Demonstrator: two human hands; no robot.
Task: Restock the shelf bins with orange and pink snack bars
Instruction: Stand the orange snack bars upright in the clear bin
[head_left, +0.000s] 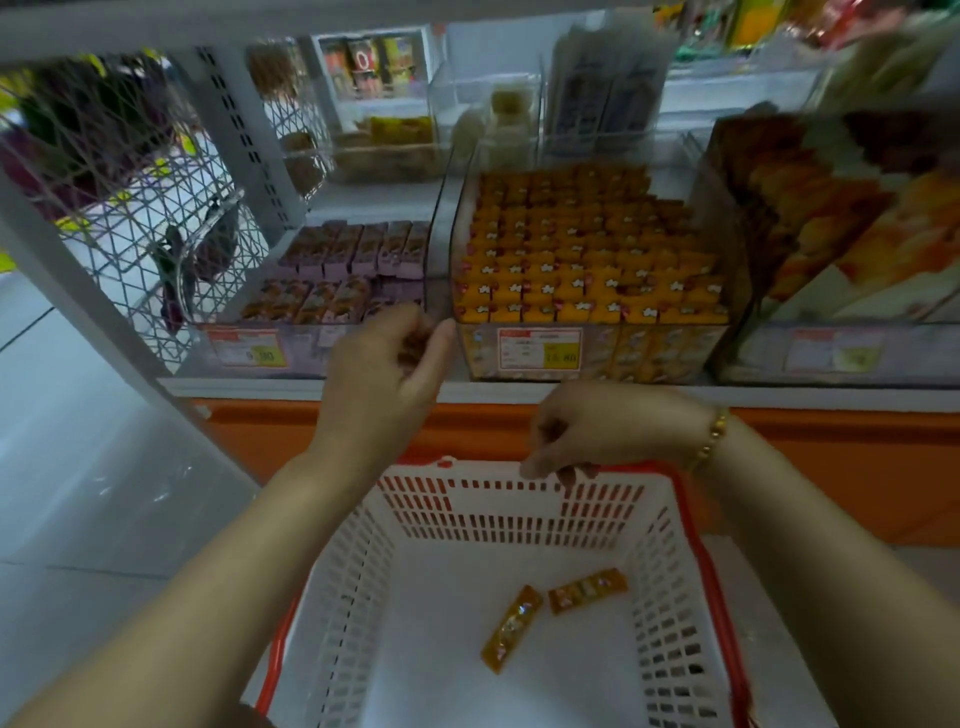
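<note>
As orange bars (511, 629) lie in basket (519, 525), my read: right hand (608, 426) slack-fingered, poised to fetch; left hand (384, 374) curled at pink bin (311, 364), load unclear.

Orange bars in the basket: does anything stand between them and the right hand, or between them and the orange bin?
Nothing visible. The two orange bars lie bare on the basket floor, below the right hand at its far rim. The orange bin is open-topped, though its rows look packed.
</note>
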